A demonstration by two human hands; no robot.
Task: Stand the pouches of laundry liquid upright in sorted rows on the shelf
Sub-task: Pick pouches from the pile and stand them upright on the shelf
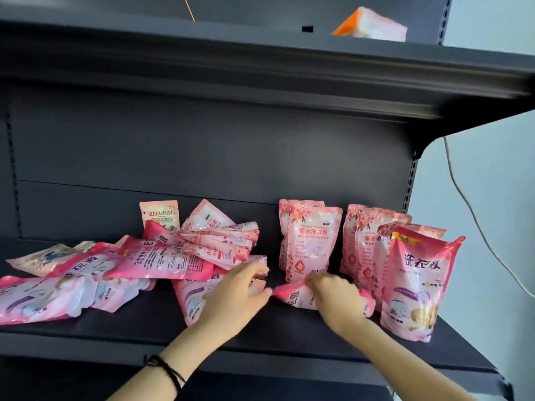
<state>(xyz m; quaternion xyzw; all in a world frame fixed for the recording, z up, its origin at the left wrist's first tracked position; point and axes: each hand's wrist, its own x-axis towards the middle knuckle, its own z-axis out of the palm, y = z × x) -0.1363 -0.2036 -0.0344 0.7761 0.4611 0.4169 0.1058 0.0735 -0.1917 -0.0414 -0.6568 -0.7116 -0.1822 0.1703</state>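
Observation:
Several pink laundry-liquid pouches lie in a loose heap [162,256] on the left half of the dark shelf [150,322]. Upright pouches stand on the right: a floral pair [311,241], a row behind [367,244], and a big pink pouch [417,285] at the front right. My right hand [335,296] grips a pink pouch [292,296] lying flat in front of the floral pair. My left hand [240,290] rests with straight fingers on another flat pouch [191,296] beside it.
An upper shelf [260,62] overhangs closely, with an orange-and-white pack [373,24] on it. A small beige pouch [159,215] stands against the back panel. A white cable [469,215] hangs beside the right upright. The shelf's front lip runs below my wrists.

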